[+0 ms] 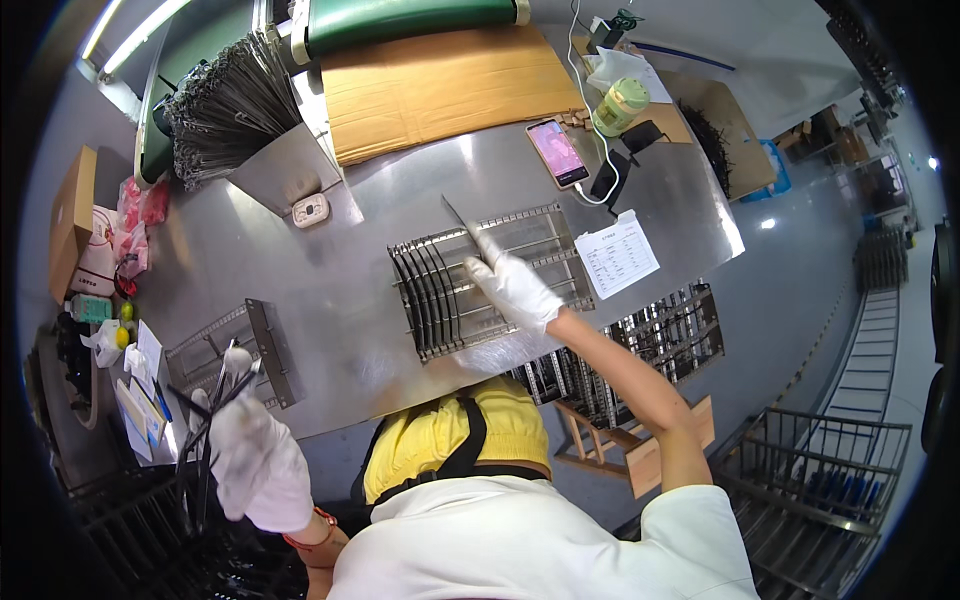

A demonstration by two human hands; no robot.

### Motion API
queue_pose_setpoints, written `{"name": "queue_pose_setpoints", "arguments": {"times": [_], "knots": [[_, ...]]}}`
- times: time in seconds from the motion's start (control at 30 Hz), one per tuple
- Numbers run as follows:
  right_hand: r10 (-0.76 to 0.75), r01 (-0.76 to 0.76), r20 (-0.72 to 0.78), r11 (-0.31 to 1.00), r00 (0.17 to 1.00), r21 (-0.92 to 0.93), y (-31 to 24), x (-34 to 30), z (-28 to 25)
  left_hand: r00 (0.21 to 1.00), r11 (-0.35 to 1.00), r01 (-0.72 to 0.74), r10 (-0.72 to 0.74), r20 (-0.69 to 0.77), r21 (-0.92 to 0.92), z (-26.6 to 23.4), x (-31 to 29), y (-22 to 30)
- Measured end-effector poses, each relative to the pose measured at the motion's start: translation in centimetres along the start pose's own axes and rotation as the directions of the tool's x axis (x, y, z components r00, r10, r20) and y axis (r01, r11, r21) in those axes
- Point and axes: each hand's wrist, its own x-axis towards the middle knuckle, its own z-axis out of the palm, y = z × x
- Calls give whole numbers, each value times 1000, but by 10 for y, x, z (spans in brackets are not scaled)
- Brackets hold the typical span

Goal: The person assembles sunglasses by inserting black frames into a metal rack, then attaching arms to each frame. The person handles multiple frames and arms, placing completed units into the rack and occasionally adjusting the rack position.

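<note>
A metal slotted rack (pixel 545 262) lies on the steel table in front of me. Several curved black strips (pixel 428 300) stand side by side in its left part. Above the rack, my gloved right hand (pixel 515 290) is closed on a thin dark strip (pixel 456 213), which points up and to the left. My gloved left hand (pixel 258 465), at the lower left past the table's near edge, grips a bunch of thin black strips (pixel 197 470) that stick out at different angles. The palm side of the right hand is hidden.
On the steel table (pixel 350 280) lie a second rack (pixel 262 345), a printed sheet (pixel 617 255), a phone (pixel 558 154) with a white cable and cardboard (pixel 450 85). A green-lidded cup (pixel 622 105) stands behind. A metal bin (pixel 290 170) holds many thin dark rods. Loaded racks (pixel 665 335) sit below the right edge.
</note>
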Motion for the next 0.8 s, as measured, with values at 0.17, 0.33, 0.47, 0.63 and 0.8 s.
{"name": "queue_pose_setpoints", "arguments": {"times": [0.17, 0.33, 0.47, 0.63, 0.8], "knots": [[68, -66, 55, 997, 996, -42, 44, 9, 50, 999, 820, 20, 9, -48, 571, 7, 18, 15], [3, 29, 77, 913, 997, -408, 24, 16, 48, 932, 266, -333, 238, 273, 905, 18, 25, 33], [-426, 306, -117, 790, 897, -531, -18, 11, 32, 560, -677, -316, 432, 707, 665, -7, 65, 32], [-303, 342, 377, 939, 875, -39, -116, -32, 1, 498, -940, -297, -301, 813, -166, -72, 84, 30], [-601, 550, 123, 604, 790, -577, -66, -27, 2, 878, -922, -286, -144, 456, 260, -56, 68, -5]]}}
